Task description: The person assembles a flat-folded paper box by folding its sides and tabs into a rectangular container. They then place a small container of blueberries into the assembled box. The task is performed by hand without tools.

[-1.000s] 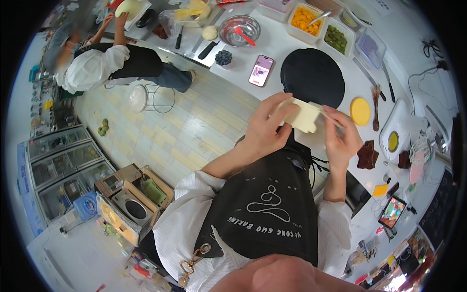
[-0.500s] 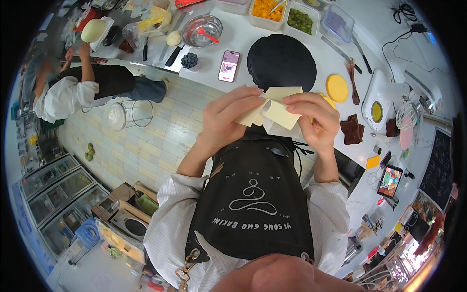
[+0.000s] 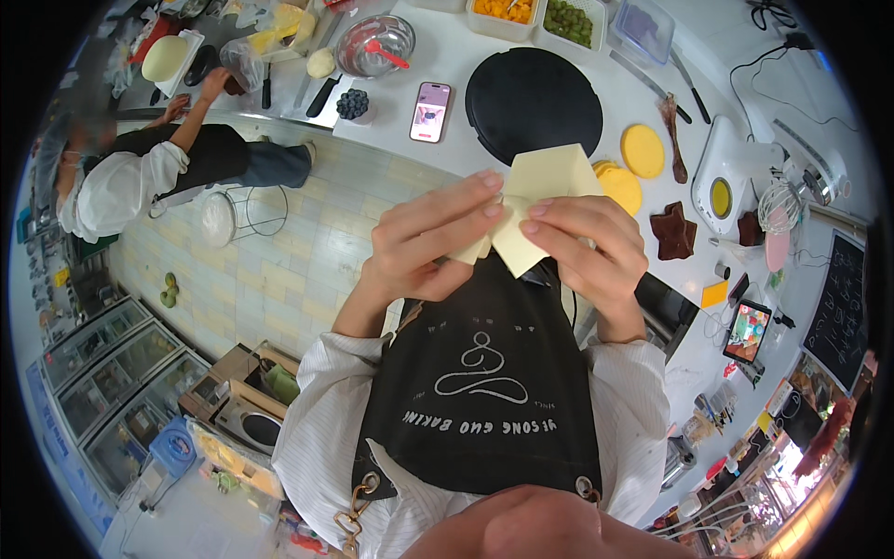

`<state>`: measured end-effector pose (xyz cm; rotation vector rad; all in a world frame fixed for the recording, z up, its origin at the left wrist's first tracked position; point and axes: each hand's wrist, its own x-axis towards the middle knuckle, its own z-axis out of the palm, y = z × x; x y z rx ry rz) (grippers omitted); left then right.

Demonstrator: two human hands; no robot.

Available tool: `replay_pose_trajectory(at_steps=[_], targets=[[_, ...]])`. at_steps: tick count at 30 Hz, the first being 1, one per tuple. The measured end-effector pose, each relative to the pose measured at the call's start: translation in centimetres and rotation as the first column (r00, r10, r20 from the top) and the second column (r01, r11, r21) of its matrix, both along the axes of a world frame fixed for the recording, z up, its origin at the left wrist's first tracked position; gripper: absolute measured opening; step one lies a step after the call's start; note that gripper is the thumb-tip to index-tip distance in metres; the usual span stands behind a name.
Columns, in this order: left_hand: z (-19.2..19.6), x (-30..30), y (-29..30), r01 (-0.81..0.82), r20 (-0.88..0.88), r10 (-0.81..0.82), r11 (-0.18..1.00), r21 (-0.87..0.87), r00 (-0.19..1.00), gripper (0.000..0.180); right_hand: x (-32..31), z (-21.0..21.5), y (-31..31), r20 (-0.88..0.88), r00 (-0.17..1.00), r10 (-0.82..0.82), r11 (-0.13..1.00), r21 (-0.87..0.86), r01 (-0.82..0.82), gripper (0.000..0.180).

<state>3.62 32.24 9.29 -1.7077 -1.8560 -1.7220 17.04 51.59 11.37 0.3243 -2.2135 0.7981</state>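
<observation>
A pale yellow folded card box (image 3: 556,175) is held between my two hands in front of the black apron, over the counter's near edge. My left hand (image 3: 421,240) pinches its left flaps between thumb and fingers. The fingertips of my right hand (image 3: 596,250) press on a flap at the box's front, with the thumb mostly hidden. The box's upper part stands open and angular beyond my fingertips. Just past it lies a round black disc (image 3: 534,102) on the white counter.
A phone (image 3: 430,112), a dark berry cluster (image 3: 352,104) and a steel bowl (image 3: 396,33) lie left of the disc. Yellow rounds (image 3: 643,151), a brown slab (image 3: 673,231) and knives (image 3: 694,88) are to the right. A co-worker (image 3: 149,177) stands far left near a stool (image 3: 220,220).
The box has turned in my hands, and its open upper part now rises farther right. Both hands have shifted slightly lower. The co-worker's arm has reached right across their counter.
</observation>
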Motion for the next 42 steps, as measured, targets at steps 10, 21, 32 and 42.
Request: replay_pose_trajectory(at_steps=[10, 21, 32, 42], targets=[[-0.9, 1.3, -0.5, -0.185, -0.066, 0.181, 0.980, -0.071, 0.981, 0.034, -0.6, -1.1, -0.2, 0.047, 0.999, 0.002, 0.998, 0.061, -0.005, 0.037], [-0.5, 2.8, 0.3, -0.292, -0.071, 0.286, 0.952, -0.097, 0.956, 0.031, -0.2, -3.3, -1.7, -0.002, 1.000, -0.030, 0.980, -0.199, 0.029, 0.031], [-0.6, 3.3, 0.3, -0.191, -0.059, 0.184, 0.969, -0.155, 0.981, 0.040, 0.1, -3.3, -2.8, 0.075, 0.986, -0.151, 0.952, -0.257, 0.165, 0.026], [-4.0, 5.1, 0.8, -0.357, -0.094, 0.347, 0.922, -0.151, 0.933, 0.042, -0.2, -3.7, -3.9, 0.194, 0.941, -0.279, 0.933, -0.179, 0.313, 0.027]])
